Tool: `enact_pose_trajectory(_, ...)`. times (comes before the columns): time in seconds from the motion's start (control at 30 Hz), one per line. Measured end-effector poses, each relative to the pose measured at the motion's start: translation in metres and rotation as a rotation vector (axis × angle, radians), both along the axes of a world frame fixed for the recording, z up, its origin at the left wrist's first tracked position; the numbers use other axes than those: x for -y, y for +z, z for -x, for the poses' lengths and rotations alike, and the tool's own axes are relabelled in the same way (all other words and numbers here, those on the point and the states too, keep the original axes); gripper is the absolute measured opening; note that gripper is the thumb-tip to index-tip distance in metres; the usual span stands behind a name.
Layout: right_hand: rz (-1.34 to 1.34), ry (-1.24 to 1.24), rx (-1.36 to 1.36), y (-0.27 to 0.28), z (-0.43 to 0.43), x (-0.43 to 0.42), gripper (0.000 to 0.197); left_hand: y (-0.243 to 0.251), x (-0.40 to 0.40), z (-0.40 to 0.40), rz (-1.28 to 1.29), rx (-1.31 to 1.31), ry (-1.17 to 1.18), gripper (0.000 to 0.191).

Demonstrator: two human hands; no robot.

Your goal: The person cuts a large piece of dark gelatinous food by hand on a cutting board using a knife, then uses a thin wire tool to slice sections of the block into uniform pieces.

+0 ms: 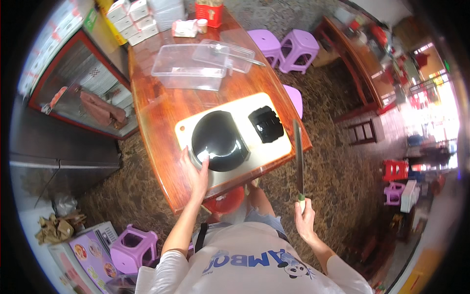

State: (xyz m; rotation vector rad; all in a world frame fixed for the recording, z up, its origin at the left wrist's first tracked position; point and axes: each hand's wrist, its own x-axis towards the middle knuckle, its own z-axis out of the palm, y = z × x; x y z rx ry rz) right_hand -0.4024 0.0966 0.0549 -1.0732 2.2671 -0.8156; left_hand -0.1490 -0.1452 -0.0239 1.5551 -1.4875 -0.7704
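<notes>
A large dome of glossy black jelly (218, 141), with one straight cut side on the right, sits on a pale cutting board (238, 106). To its right lies a smaller block of black jelly (267, 125) with uneven edges. My left hand (196, 174) is at the dome's near left side, thumb against it and fingers apart along the board's edge. In my right hand (304, 217) is a long-bladed knife (299, 161), gripped by its pale and green handle. Its blade points away from me, off the table's right side, apart from the jelly.
Farther up the wooden table (147, 121) stand a clear plastic container (187, 66) and a clear lid (238, 60) with a thin utensil on it. Stacked white boxes (134, 22) are behind. Purple stools (299, 49) flank the right side. A red basin (226, 201) sits below the near edge.
</notes>
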Motion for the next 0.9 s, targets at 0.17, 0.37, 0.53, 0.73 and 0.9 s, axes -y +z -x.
enact_pose_trajectory(0.17, -0.039, -0.109, 0.200, -0.009, 0.042, 0.044, 0.023, -0.006, 0.007, 0.001, -0.207, 0.024, 0.254, 0.059)
enact_pose_trajectory(0.37, 0.076, 0.080, 0.128, -0.043, 0.107, 0.144, 0.019, -0.075, -0.001, -0.038, -0.432, -0.218, 0.571, 0.058)
enact_pose_trajectory(0.53, 0.214, 0.110, 0.221, -0.087, 0.126, 0.187, 0.022, -0.085, 0.000, -0.047, -0.397, -0.513, 0.606, 0.051)
enact_pose_trajectory(0.73, 0.163, -0.004, 0.346, -0.109, 0.108, 0.201, 0.027, -0.056, 0.010, -0.036, -0.527, -0.454, 0.595, 0.049)
enact_pose_trajectory(0.9, 0.183, -0.040, 0.461, -0.103, 0.109, 0.202, 0.029, -0.060, 0.006, -0.030, -0.558, -0.214, 0.607, 0.050)
